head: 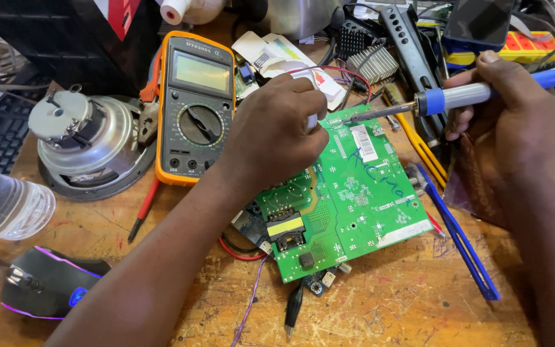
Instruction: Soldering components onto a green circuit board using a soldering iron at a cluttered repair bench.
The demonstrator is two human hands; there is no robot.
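The green circuit board (345,199) lies tilted on the wooden bench (380,308), and everything else is placed from it. At its upper edge the tip of a soldering iron (419,103) touches the board; the right hand (502,109) is closed around the iron's blue handle. The left hand (274,132) rests on the board's upper left corner, fingers curled around something small and white, possibly solder, though the grip hides it. The joint looks mid-work, not finished. Left of the board stands an orange multimeter (195,106), beyond it a round motor (88,138). A blue tool (460,238) lies along the board's right side.
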